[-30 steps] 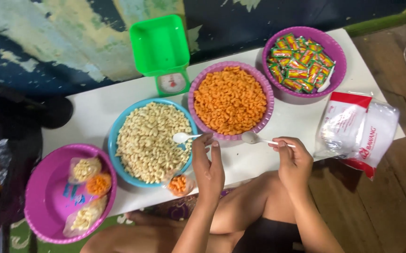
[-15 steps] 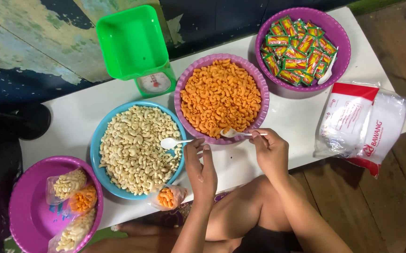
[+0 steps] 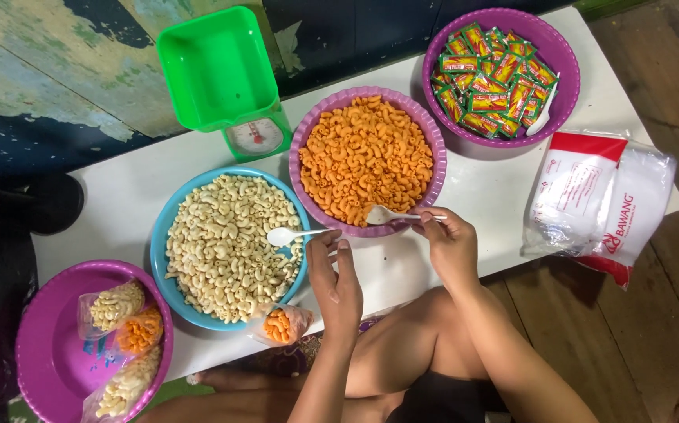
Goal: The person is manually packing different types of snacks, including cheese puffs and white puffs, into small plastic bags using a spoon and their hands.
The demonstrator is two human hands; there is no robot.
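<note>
White plastic spoons sit in both hands at the centre of the frame. The left hand (image 3: 338,282) pinches the handle of one spoon (image 3: 292,234), its bowl resting on pale macaroni snacks in the blue bowl (image 3: 161,235). The right hand (image 3: 451,249) has its grip closed on the other spoon (image 3: 393,215), whose bowl touches the orange macaroni snacks at the near rim of the purple bowl (image 3: 371,95). A small filled bag (image 3: 281,324) lies on the white surface (image 3: 488,184) just below the blue bowl.
</note>
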